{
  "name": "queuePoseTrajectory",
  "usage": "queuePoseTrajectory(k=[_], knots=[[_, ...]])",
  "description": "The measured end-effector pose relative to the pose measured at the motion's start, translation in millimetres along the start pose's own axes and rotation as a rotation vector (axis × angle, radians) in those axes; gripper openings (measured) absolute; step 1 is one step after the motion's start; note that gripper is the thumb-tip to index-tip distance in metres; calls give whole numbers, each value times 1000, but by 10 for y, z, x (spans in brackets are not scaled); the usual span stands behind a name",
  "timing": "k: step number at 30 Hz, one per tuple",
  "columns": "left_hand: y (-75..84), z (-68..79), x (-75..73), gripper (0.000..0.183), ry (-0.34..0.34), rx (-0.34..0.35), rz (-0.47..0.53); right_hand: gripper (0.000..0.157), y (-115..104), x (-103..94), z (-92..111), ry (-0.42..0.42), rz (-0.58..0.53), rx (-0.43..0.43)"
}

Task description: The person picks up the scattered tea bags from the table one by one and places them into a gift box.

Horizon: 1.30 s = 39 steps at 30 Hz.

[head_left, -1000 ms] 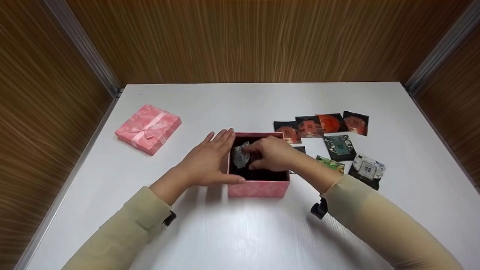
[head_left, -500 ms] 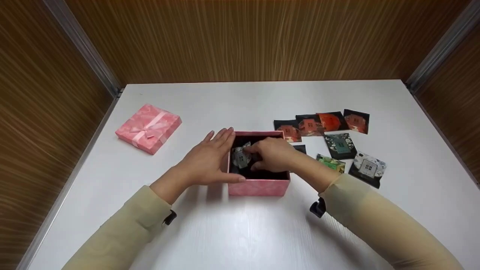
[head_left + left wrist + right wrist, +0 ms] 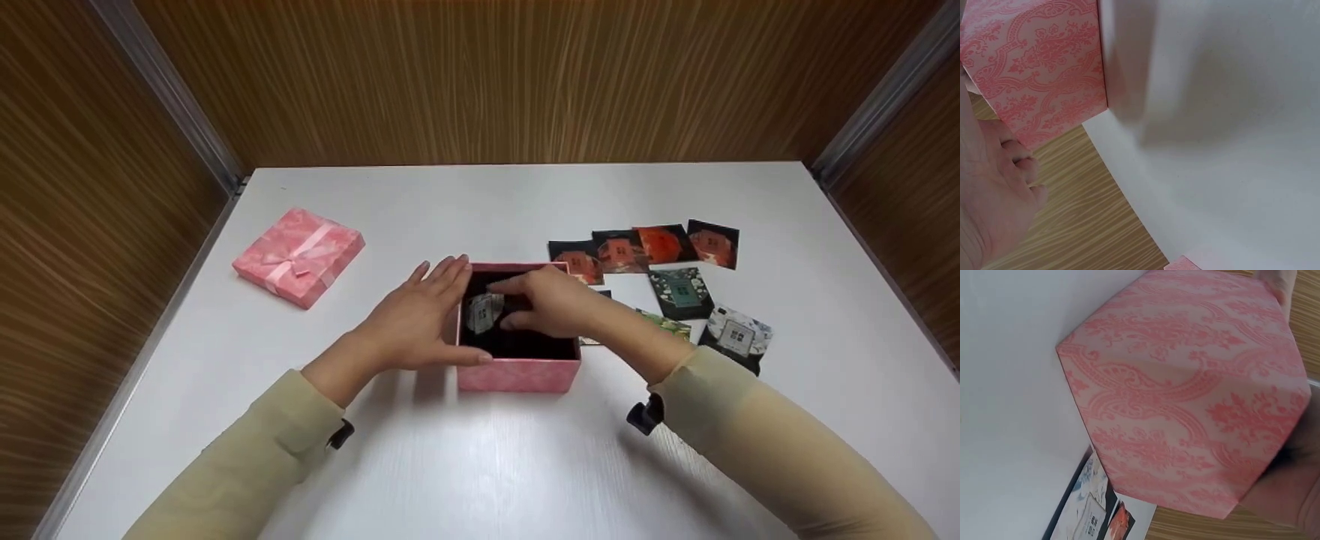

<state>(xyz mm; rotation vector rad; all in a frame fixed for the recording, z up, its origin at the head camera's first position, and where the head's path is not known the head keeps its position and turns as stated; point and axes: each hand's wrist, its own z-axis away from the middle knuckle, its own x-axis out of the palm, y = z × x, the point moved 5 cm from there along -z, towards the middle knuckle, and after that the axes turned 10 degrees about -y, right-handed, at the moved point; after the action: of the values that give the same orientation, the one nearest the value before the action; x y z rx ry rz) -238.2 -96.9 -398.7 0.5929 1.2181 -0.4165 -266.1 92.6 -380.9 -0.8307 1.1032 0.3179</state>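
An open pink gift box (image 3: 517, 376) with a dark inside stands mid-table in the head view. My left hand (image 3: 412, 322) rests along its left rim with long, straight fingers, the thumb lying over the front rim. Down inside the box, against its left side, is a small grey-and-white printed packet (image 3: 484, 313). My right hand (image 3: 551, 304) reaches in over the right rim; index finger and thumb are spread apart beside the packet. The other right fingers are hidden. In the right wrist view the patterned box wall (image 3: 1157, 399) hides most of that hand.
The pink box lid (image 3: 300, 255) with a ribbon bow lies at the left. Right of the box lie several flat printed packets: a row of red-and-black ones (image 3: 620, 251), a dark green one (image 3: 681, 292) and a white floral one (image 3: 739, 335). Wood-grain panels (image 3: 480, 82) border the table.
My right index finger, earlier at the packet, has lifted and straightened away from it, and the hand has shifted slightly back. The packet lies lower in the box. My left hand has stayed put.
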Motion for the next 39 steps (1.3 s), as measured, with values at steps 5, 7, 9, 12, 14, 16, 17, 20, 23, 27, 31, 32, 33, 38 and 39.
queuePoseTrajectory(k=[5,7,9,12,14,16,17,20,23,27,31,32,33,38,39], knots=[[1,0,-7,132,9,5,7,53,83,-207,186,112,-144,-35],[6,2,-9,132,12,8,8,54,148,-315,299,165,-213,-48],[9,5,-10,132,16,10,5,53,230,-439,433,223,-273,-53],[7,5,-4,133,19,6,3,52,408,-635,648,309,-352,-22],[4,2,-1,133,25,4,1,50,561,-757,796,362,-397,9],[2,0,0,133,29,3,1,50,745,-858,945,417,-435,44],[2,-2,0,133,32,5,-1,49,845,-898,1019,444,-453,61],[3,-4,-1,133,33,6,-4,51,1170,-959,1247,505,-481,133],[6,-3,0,133,27,9,-6,54,1516,-948,1467,537,-489,230],[10,-4,-5,133,28,9,-4,58,1962,-904,1704,561,-523,356],[-3,9,12,133,23,2,-1,61,2335,-809,1817,586,-584,435],[-8,12,18,133,20,-1,-2,62,2416,-781,1827,590,-593,449],[-9,15,19,133,22,0,-3,62,2487,-756,1834,590,-598,460],[2,8,9,134,26,2,-7,64,2762,-676,1844,592,-624,509],[6,3,5,134,28,3,-7,65,2797,-670,1846,588,-635,519]])
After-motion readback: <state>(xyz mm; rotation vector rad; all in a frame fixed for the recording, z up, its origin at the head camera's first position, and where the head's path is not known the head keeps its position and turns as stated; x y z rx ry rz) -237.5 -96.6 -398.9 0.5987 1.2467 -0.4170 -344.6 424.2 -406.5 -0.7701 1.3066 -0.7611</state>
